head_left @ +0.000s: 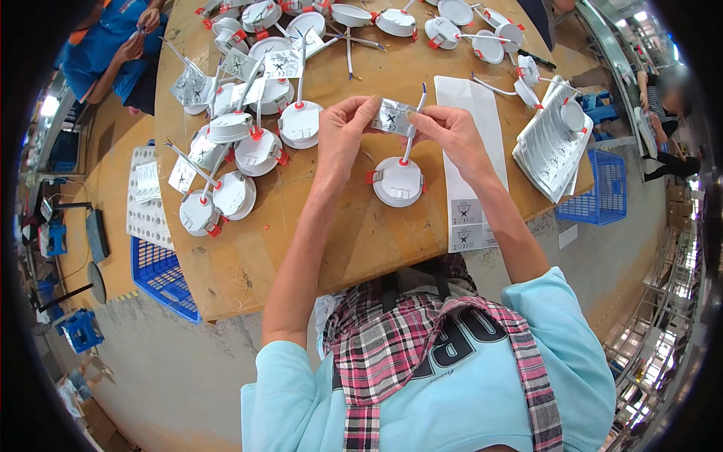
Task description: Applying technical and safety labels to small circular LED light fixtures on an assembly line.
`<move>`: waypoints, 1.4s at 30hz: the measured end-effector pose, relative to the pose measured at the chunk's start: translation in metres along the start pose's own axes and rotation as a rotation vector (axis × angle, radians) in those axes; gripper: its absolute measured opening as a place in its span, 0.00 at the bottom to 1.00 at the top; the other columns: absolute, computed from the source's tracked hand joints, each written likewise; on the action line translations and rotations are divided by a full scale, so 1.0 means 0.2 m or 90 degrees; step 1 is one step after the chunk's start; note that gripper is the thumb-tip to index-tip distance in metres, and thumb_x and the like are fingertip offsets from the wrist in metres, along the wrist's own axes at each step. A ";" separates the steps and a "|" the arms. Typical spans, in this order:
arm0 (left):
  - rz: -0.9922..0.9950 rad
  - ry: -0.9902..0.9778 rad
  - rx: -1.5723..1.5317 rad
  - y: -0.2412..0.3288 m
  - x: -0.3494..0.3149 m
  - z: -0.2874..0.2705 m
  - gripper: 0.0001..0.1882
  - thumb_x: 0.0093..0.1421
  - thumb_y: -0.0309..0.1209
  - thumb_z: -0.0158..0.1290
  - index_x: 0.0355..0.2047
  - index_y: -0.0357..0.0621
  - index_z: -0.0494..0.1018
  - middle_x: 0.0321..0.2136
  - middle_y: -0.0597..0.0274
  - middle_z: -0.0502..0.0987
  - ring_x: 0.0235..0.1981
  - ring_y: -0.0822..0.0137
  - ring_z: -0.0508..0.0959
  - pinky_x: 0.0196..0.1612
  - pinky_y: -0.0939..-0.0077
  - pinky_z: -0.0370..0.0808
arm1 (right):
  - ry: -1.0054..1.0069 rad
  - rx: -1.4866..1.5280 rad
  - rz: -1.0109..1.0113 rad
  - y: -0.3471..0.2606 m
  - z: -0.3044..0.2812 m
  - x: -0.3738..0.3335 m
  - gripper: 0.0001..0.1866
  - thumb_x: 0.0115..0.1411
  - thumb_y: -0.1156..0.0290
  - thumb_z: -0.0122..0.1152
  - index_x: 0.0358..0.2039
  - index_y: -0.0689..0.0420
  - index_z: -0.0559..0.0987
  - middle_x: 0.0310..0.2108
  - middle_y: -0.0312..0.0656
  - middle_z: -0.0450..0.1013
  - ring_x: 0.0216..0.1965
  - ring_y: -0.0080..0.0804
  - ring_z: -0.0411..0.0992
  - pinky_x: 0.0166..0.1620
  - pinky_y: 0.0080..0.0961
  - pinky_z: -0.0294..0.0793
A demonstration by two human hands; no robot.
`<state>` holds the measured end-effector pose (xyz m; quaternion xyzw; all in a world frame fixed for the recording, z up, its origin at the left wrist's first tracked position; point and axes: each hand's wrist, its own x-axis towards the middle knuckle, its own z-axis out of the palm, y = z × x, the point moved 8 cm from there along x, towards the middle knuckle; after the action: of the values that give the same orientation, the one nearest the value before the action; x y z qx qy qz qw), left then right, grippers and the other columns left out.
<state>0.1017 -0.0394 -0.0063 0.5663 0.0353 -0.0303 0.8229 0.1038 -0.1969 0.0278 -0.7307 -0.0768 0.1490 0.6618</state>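
Observation:
Between my two hands a silver label [393,116] is stretched beside the white cable [410,143] of a round white downlight [399,182]. That downlight rests on the table, a red clip showing at its side. My left hand [348,129] pinches the label's left end. At its right end, my right hand [446,129] has thumb and finger closed on the label next to the cable. A long white label sheet [471,128] lies under my right forearm, with a few printed labels at its near end. Left of my left hand stands a labelled downlight [300,124].
Many downlights [256,151] with upright cables crowd the wooden table's [301,226] left and far side. A stack of label sheets [550,143] sits at the right edge. Blue crates [602,188] stand below. A co-worker in blue [113,53] is at far left.

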 end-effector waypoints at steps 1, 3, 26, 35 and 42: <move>-0.004 -0.016 -0.007 0.00 0.00 0.01 0.14 0.61 0.35 0.51 0.38 0.34 0.75 0.30 0.60 0.78 0.31 0.73 0.78 0.36 0.78 0.76 | -0.012 -0.010 0.017 0.00 0.01 -0.01 0.12 0.59 0.68 0.58 0.34 0.66 0.79 0.26 0.41 0.77 0.29 0.26 0.77 0.35 0.18 0.72; -0.019 -0.008 -0.047 0.00 0.00 0.01 0.15 0.61 0.36 0.52 0.40 0.33 0.74 0.31 0.60 0.78 0.33 0.72 0.78 0.39 0.77 0.75 | 0.021 -0.005 0.019 -0.01 0.00 -0.01 0.12 0.59 0.67 0.58 0.34 0.66 0.79 0.25 0.40 0.77 0.28 0.25 0.76 0.34 0.17 0.71; -0.219 -0.456 -0.227 0.01 -0.21 0.36 0.09 0.59 0.32 0.53 0.32 0.38 0.74 0.27 0.61 0.77 0.29 0.71 0.79 0.32 0.77 0.76 | 0.149 -0.038 -0.170 -0.28 -0.09 -0.14 0.10 0.50 0.71 0.67 0.33 0.59 0.78 0.38 0.32 0.63 0.39 0.18 0.64 0.44 0.20 0.69; -0.231 -0.462 -0.179 -0.02 -0.25 0.41 0.09 0.59 0.32 0.54 0.31 0.38 0.75 0.27 0.63 0.77 0.28 0.74 0.77 0.33 0.80 0.74 | 0.178 0.045 -0.140 -0.24 -0.17 -0.18 0.13 0.59 0.68 0.57 0.41 0.61 0.77 0.40 0.33 0.69 0.38 0.17 0.64 0.45 0.19 0.66; -0.250 -0.486 -0.207 -0.04 -0.27 0.42 0.10 0.58 0.34 0.55 0.30 0.38 0.74 0.26 0.61 0.77 0.28 0.73 0.77 0.33 0.80 0.74 | 0.144 -0.016 -0.230 -0.28 -0.18 -0.22 0.09 0.58 0.68 0.60 0.33 0.60 0.79 0.39 0.32 0.67 0.37 0.19 0.64 0.44 0.22 0.66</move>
<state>0.0499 -0.1199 0.0218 0.3610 -0.1592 -0.3864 0.8337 0.0778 -0.2378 0.0912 -0.7251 -0.1338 -0.0557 0.6732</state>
